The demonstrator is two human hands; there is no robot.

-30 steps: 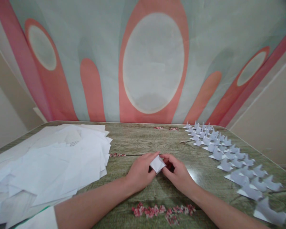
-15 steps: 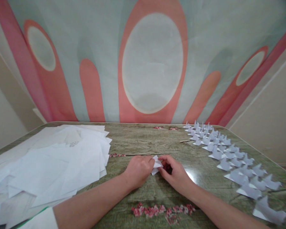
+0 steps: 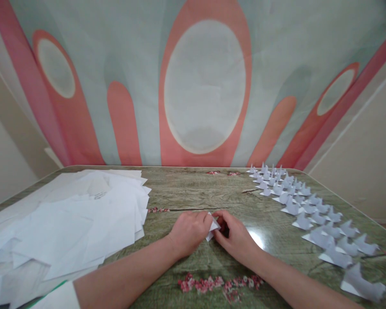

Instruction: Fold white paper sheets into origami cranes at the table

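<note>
A small piece of folded white paper (image 3: 213, 225) is between my hands, over the middle of the table (image 3: 186, 189). My left hand (image 3: 190, 231) is closed on its left side, with the fingers covering part of it. From the other side, my right hand (image 3: 232, 231) pinches the paper's right point between thumb and fingers. Some of the folds are hidden behind the fingers. Off to the right stand several rows of folded white paper birds (image 3: 336, 255), with upright pointed ends.
A wide, loose pile of white paper sheets (image 3: 93, 219) covers the table's left side, reaching near my left forearm. Behind the table's far edge hangs a backdrop (image 3: 138, 51) with coral and pale green shapes. Pink flowers (image 3: 209, 283) are printed on the tabletop.
The folded paper has tilted a little between my fingers, and my left fingers now cover more of its upper left. Both hands stay in nearly the same place.
</note>
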